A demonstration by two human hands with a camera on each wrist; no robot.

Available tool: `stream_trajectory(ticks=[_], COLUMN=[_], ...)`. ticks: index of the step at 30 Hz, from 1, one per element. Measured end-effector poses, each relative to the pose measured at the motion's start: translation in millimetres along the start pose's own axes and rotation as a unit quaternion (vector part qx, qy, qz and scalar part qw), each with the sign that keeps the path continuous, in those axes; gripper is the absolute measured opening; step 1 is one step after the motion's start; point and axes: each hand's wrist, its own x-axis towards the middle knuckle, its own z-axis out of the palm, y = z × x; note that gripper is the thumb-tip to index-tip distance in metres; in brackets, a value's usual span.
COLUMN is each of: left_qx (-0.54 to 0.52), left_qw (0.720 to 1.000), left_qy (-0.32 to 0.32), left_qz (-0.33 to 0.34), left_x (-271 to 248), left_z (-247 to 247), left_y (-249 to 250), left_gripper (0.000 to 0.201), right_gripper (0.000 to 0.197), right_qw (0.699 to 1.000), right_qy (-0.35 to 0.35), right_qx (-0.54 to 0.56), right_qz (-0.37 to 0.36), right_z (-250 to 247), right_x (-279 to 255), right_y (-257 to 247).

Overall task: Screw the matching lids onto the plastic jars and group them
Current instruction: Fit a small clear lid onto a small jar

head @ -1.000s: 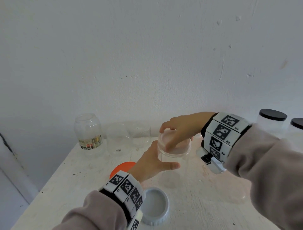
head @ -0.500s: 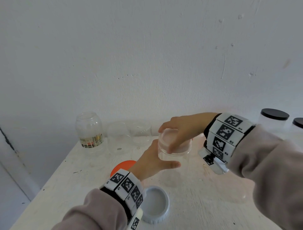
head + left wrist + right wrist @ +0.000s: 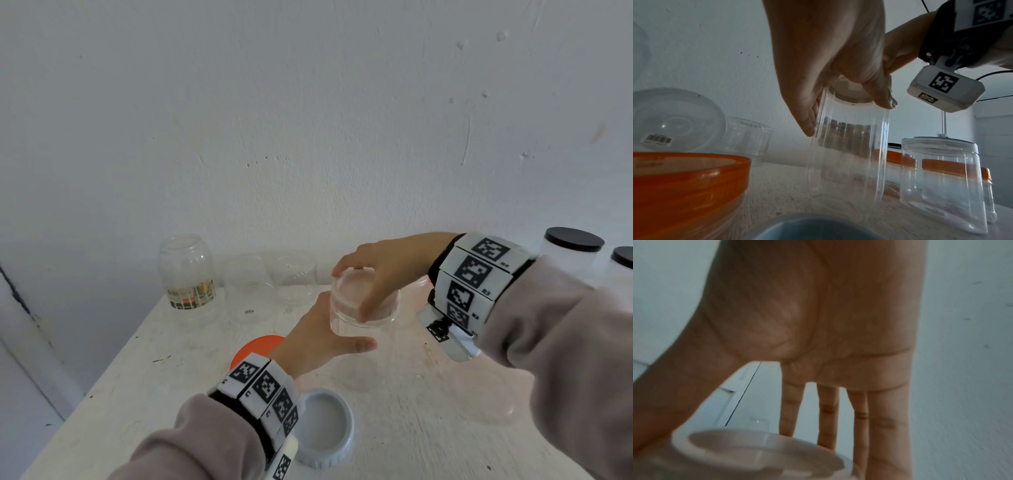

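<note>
Clear plastic, tall and round, the jar (image 3: 363,346) stands upright on the white painted table (image 3: 428,428), just past the centre toward 12 o'clock. Your left hand (image 3: 320,337) wraps its side from 9 o'clock, thumb across the near face. Your right hand (image 3: 383,270) comes over from 3 o'clock, fingers and thumb curled round the translucent whitish round lid (image 3: 364,296) seated on the jar's mouth. An orange round lid (image 3: 255,347) lies at 9 o'clock by your left wrist; a pale grey-blue screw lid (image 3: 323,426) rests open side up at 6 o'clock.
</note>
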Motion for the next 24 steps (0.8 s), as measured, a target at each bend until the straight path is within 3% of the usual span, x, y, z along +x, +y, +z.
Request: stream_trajectory(ticks=[8, 14, 24], left_qx=[-0.002, -0.002, -0.015], left_qw=[1.000, 1.000, 0.997], left_qy=[0.003, 0.013, 0.068], left_qz=[-0.005, 0.011, 0.018], left_x=[0.2, -2.3, -5.5], left_z=[1.1, 2.8, 10.1], left_y=[-1.0, 2.0, -6.4], left_gripper=[0.085, 0.063, 0.063], right_gripper=[0.084, 0.082, 0.076], right_qw=[1.000, 0.997, 0.988], right_qy=[0.026, 0.064, 0.129], right_qx=[-0.011, 0.029, 0.080], right_qz=[0.001, -0.017, -0.034], right_z=[8.3, 20.3, 42.8], right_x=[4.3, 3.1, 3.4], right_y=[0.4, 7.2, 10.1])
